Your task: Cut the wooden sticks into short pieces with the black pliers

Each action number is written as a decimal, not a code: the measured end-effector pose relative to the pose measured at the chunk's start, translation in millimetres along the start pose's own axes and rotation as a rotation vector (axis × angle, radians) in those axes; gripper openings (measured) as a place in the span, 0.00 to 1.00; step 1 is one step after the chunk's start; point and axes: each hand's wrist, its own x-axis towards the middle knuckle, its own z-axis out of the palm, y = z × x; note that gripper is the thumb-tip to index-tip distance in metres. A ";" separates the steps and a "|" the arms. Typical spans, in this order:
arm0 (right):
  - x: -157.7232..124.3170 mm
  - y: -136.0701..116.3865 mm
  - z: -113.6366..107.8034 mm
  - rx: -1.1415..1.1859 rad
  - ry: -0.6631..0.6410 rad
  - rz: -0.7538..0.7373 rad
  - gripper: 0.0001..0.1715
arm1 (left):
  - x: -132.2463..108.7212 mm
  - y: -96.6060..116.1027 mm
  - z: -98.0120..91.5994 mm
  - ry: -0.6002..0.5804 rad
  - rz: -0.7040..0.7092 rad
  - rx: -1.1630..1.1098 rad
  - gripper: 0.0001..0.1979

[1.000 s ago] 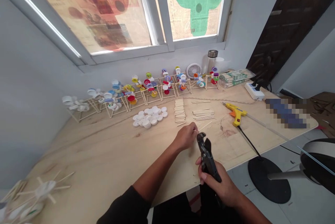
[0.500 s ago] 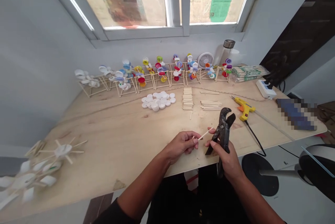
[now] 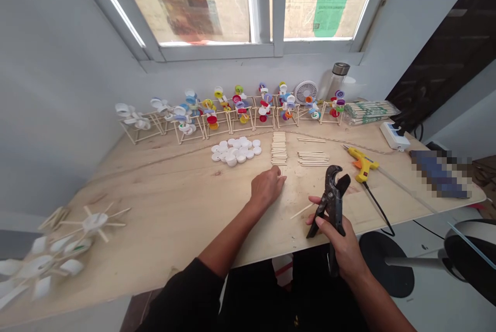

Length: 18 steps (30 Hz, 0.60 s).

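Observation:
My right hand (image 3: 344,241) is wrapped round the handles of a black pipe cutter (image 3: 332,195), its jaws spread and pointing away from me. A thin wooden stick (image 3: 301,211) slants out beside that hand's fingertips; whether they grip it is unclear. My left hand (image 3: 268,186) rests low over the table, its fingers pinched at a short wooden stick that they mostly cover. Just beyond those fingers lies a stack of short sticks (image 3: 278,148). To its right is another bundle of sticks (image 3: 313,159).
White bottle caps (image 3: 236,151) lie in a cluster. Behind them stand several stick frames with colourful cap wheels (image 3: 242,107). A yellow glue gun (image 3: 363,163) with its cord, a power strip (image 3: 394,136) and bagged sticks (image 3: 371,110) occupy the right. Spoked wheels (image 3: 95,223) lie at left.
My left hand has left the longer stick by the cutter and moved forward to the near end of the short-stick stack. My right hand still holds the cutter, with little movement.

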 end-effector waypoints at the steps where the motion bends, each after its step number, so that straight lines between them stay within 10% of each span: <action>1: -1.5 -0.5 -0.7 0.002 -0.004 0.006 0.22 | 7.3 0.0 1.7 -0.004 -0.001 0.023 0.13; 18: -7.9 2.2 -5.7 0.064 -0.025 0.067 0.25 | 26.7 -6.0 -8.4 0.004 0.038 -0.155 0.09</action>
